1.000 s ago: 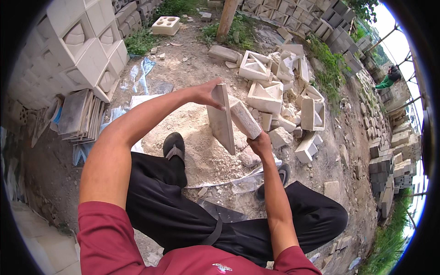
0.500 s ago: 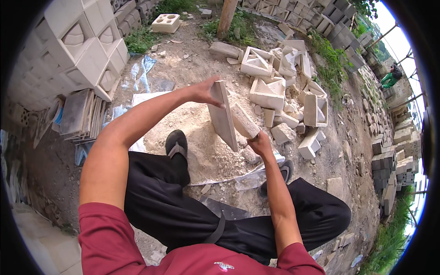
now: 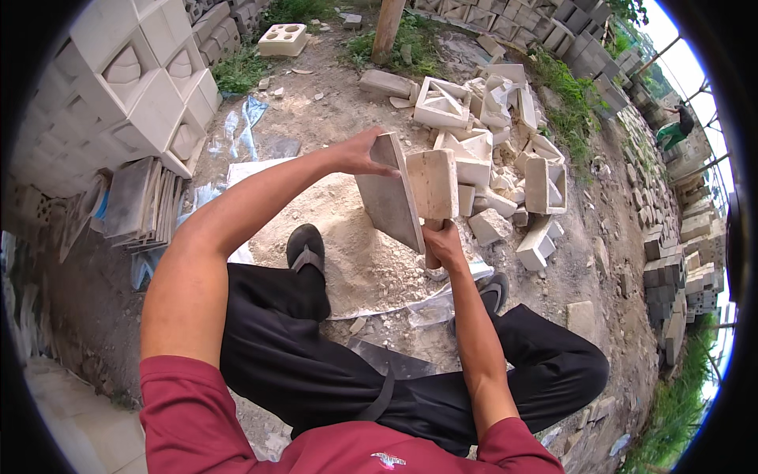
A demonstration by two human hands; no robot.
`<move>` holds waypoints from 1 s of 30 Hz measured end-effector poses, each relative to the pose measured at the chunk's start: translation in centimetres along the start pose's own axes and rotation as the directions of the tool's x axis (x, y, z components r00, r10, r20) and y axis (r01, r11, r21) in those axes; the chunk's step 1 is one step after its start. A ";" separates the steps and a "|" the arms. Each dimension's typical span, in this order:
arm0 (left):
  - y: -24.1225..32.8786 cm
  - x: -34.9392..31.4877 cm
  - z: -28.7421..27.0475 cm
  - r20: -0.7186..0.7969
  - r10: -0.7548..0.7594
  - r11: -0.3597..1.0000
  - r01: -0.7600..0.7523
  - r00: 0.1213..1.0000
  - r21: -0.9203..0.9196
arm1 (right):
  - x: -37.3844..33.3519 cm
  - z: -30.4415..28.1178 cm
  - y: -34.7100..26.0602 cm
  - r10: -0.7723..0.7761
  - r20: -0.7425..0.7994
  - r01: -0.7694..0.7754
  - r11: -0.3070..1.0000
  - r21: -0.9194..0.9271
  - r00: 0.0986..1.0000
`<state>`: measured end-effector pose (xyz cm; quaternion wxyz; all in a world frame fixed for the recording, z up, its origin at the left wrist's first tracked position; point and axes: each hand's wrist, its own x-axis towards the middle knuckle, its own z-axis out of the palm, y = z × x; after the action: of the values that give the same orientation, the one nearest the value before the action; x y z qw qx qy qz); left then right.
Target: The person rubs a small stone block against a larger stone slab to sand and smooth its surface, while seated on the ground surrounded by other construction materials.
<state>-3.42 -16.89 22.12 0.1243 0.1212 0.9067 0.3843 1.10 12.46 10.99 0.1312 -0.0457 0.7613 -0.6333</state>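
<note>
My left hand point(image 3: 367, 154) is closed on the upper edge of a flat, greyish square board point(image 3: 387, 193), which stands nearly upright in the air. My right hand point(image 3: 444, 243) grips the short handle of a wooden mallet point(image 3: 432, 186) with a thick, pale, blocky head. The mallet head is raised just right of the board; whether the two touch, I cannot tell. Beneath both lies a heap of pale crumbly powder point(image 3: 347, 261) on a white sheet point(image 3: 422, 306), between my sandalled feet.
Broken pale moulded blocks point(image 3: 466, 158) are piled ahead to the right. At left, several thin boards point(image 3: 134, 201) lean below a tall stack of patterned blocks point(image 3: 150, 87). A block with round holes point(image 3: 283, 39) and a wooden post point(image 3: 388, 31) stand farther off. Someone in green point(image 3: 673, 130) is at far right.
My right hand has turned the mallet so its head now points up, with its broad face showing. The board has swung slightly, showing more of its flat side.
</note>
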 end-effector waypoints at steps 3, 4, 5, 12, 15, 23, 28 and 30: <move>0.3 0.1 1.0 -0.069 0.090 0.996 -0.090 0.994 0.000 | -0.4 -0.1 -4.6 0.077 -0.017 -0.072 0.975 0.208 0.997; 0.5 0.3 1.4 -0.100 0.141 0.990 -0.142 0.985 -0.002 | -0.2 -0.6 -5.4 0.008 -0.047 0.001 0.981 0.196 0.999; 0.9 0.9 2.0 -0.103 0.143 0.990 -0.142 0.984 0.013 | 0.1 -1.5 -5.9 -0.035 -0.039 0.039 0.994 0.101 0.999; 0.2 4.1 3.7 -0.171 -0.012 0.897 -0.065 0.985 -0.438 | 0.9 -2.0 -7.2 -0.284 -0.100 0.265 0.949 -0.169 0.954; -0.1 3.4 3.4 -0.129 -0.085 0.892 0.018 0.988 -0.451 | 1.8 -3.2 -6.6 -0.285 -0.129 0.260 0.949 -0.178 0.950; -2.3 1.2 10.0 0.420 -0.093 0.951 0.206 0.903 -0.232 | 4.8 -4.2 -3.0 -0.185 -0.201 0.167 0.981 -0.102 0.962; -0.2 1.1 15.5 0.470 -0.074 0.997 0.056 0.879 0.052 | 5.3 -8.3 1.4 -0.036 -0.185 0.013 0.992 -0.123 0.982; 0.8 1.3 16.5 0.533 -0.106 0.991 0.043 0.840 0.130 | 5.9 -8.7 5.4 -0.059 -0.241 0.040 0.996 -0.086 0.969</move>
<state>0.73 -4.97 11.45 0.3815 0.1956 0.8596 0.2780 -6.30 20.39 6.29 0.0191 0.0080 0.7951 -0.6061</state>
